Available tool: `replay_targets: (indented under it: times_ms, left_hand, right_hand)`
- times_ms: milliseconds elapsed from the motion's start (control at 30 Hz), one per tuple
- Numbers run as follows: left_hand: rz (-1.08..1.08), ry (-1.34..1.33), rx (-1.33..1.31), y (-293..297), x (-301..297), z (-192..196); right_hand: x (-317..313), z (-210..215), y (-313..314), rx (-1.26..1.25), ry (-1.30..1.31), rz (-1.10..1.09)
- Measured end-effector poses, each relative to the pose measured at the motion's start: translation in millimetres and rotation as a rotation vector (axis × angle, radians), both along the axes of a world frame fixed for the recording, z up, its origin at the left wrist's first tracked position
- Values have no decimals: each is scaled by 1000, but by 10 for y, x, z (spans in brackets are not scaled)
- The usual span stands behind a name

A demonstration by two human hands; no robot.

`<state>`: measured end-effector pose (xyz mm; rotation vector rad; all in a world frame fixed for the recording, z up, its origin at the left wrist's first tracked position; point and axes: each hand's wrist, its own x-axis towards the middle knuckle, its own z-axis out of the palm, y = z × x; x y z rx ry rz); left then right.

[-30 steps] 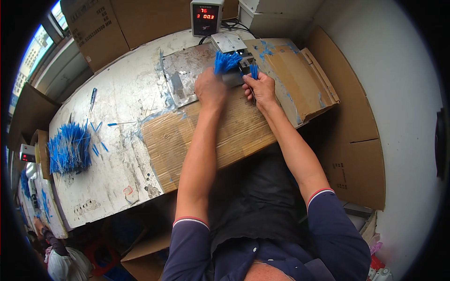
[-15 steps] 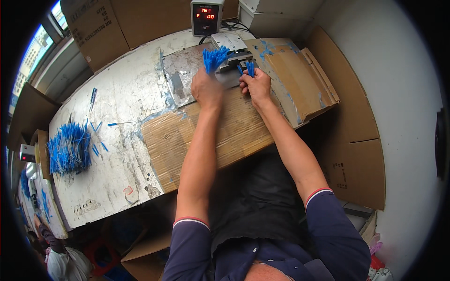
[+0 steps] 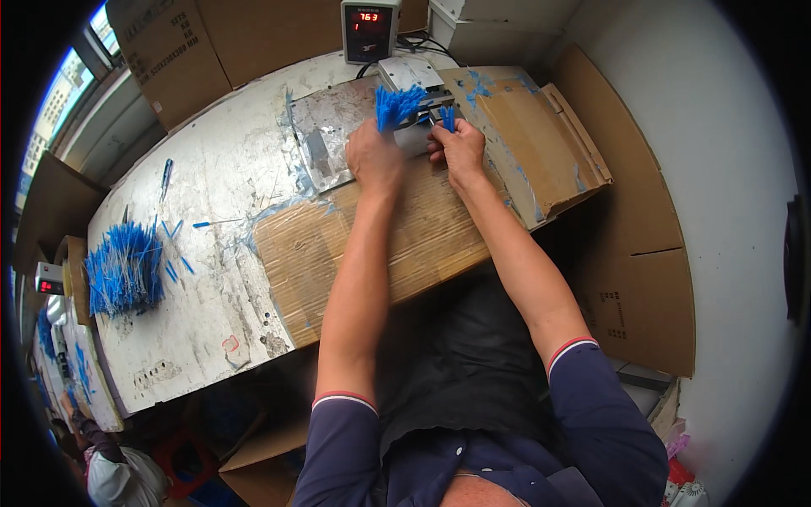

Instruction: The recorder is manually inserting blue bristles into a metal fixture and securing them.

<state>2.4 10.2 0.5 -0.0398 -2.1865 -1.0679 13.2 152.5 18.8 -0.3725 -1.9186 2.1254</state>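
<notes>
left hand (image 3: pixel 374 158) closed around a bunch of blue strips (image 3: pixel 397 105) fanning upward beside the small metal machine (image 3: pixel 411 78), right hand (image 3: pixel 457 152) pinching what looks like a few blue strips at its front, both over the cardboard sheet (image 3: pixel 422 245), larger blue pile (image 3: pixel 125 270) far left on the worn table (image 3: pixel 211 194)

Both arms outstretched, left hand (image 3: pixel 374 158) fisted, right hand (image 3: pixel 458 152) pinching, hands side by side.

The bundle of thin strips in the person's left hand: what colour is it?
Bright blue; the bundle of thin strips shows best in the head view, above the left hand.
</notes>
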Motion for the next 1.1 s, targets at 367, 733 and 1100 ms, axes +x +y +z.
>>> replay_targets:
  times_ms: [367, 733, 1100]
  left_hand:
    - [-34, -109, -54, 22, 13, -15]
    - [-32, -117, -59, 24, 48, 33]
    - [-10, -134, -128, 35, 43, 5]
  right_hand:
    - [95, -97, 166, -19, -33, -14]
    - [252, -47, 287, -85, -42, 123]
    - [271, -13, 259, -67, -33, 158]
